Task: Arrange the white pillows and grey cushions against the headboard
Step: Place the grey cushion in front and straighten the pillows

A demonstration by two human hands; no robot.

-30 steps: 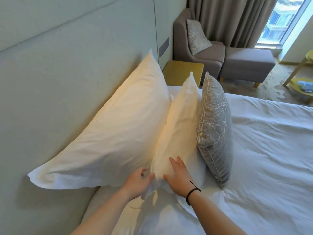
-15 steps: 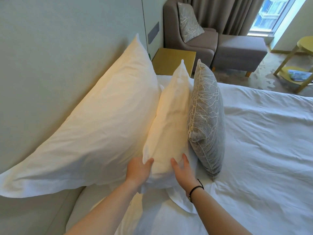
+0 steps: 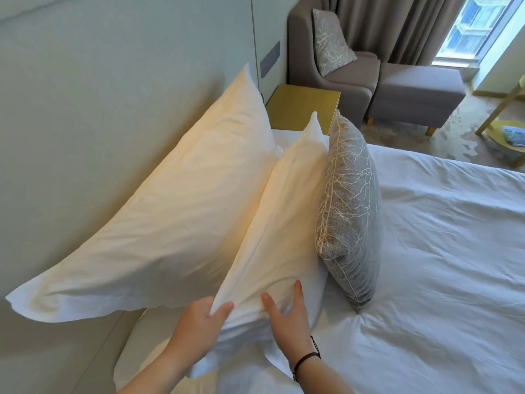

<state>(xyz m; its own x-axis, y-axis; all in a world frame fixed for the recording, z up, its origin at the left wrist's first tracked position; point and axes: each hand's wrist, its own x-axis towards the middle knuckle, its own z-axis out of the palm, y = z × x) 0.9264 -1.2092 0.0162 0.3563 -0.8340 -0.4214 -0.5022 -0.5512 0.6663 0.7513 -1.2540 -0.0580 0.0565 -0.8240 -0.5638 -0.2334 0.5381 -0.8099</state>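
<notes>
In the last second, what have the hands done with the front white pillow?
The left hand went from resting at the front white pillow's lower corner to pinching its edge; the right hand stayed flat on its lower face. The large white pillow and grey cushion stayed put.

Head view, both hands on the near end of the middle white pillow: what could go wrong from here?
1. The grey cushion stands on edge against the middle white pillow; tugging that pillow may topple it onto the duvet.
2. The left hand pinches only the pillowcase corner, so the case may stretch or crease rather than move the filling.
3. The large white pillow leans on the headboard with its near corner overhanging; a nudge could slide it.
</notes>
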